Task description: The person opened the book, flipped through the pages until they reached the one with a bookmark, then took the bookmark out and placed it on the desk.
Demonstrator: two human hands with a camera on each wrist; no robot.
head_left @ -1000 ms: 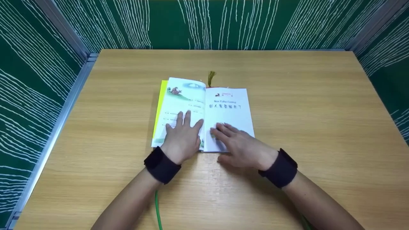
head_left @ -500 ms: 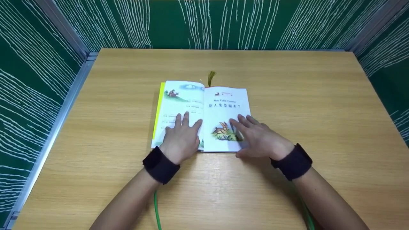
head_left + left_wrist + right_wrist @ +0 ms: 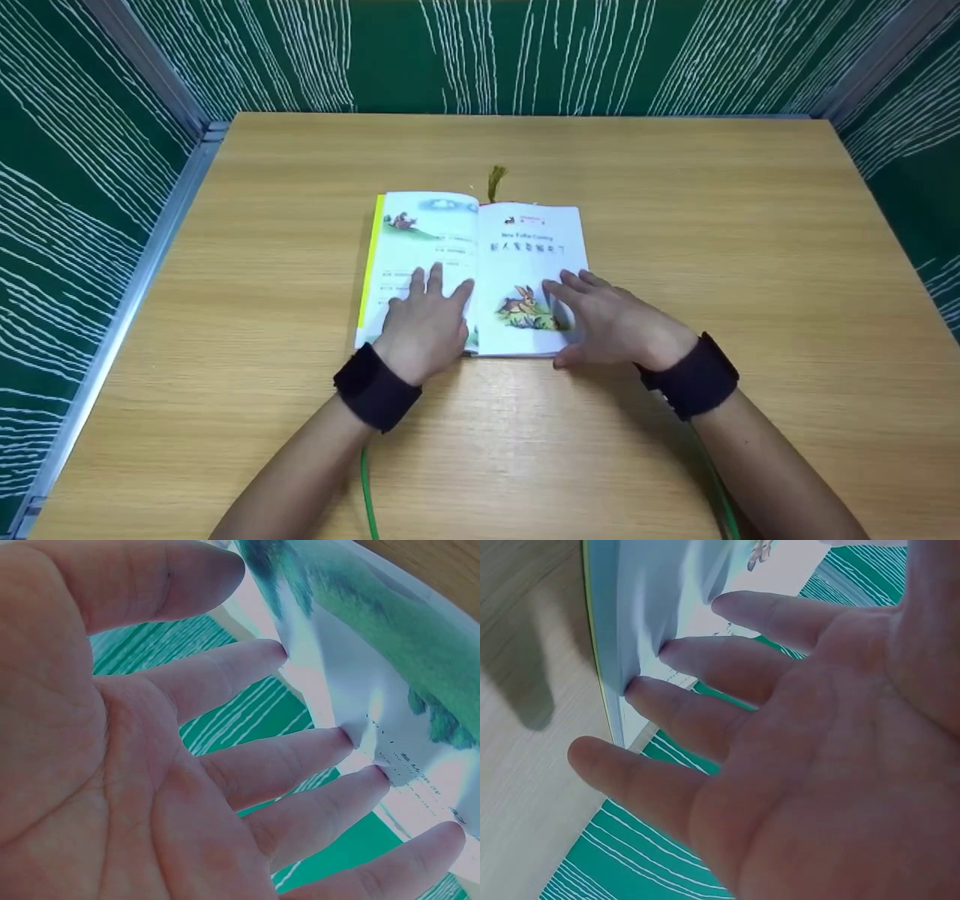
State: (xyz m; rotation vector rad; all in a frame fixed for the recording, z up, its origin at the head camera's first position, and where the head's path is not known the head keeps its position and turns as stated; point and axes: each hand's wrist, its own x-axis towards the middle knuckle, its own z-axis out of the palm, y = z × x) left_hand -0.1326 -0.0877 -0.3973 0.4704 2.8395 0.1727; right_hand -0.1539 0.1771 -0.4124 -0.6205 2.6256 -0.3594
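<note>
An open book [image 3: 525, 266] lies on the table, its left page [image 3: 409, 251] showing printed lines and small pictures, its right page a rabbit picture [image 3: 527, 307]. The left hand [image 3: 424, 326] rests spread on the lower left page; in the left wrist view the fingertips of the left hand [image 3: 187, 742] touch the paper. The right hand [image 3: 619, 322] lies over the right page's lower outer edge. In the right wrist view several fingertips of the right hand [image 3: 780, 735] touch the page [image 3: 649, 607], while the little finger reaches past the book's edge.
A yellow cover edge [image 3: 370, 262] shows at the book's left side. A tassel [image 3: 496, 182] sticks out at the top. Green cables [image 3: 368, 491] run near both forearms. Green white-lined panels [image 3: 420, 60] stand behind the wooden table [image 3: 300, 165] and at its sides.
The right hand has slid right across the page to its outer edge, uncovering the rabbit picture. The left page has settled lower and flatter under the left hand, which has barely moved.
</note>
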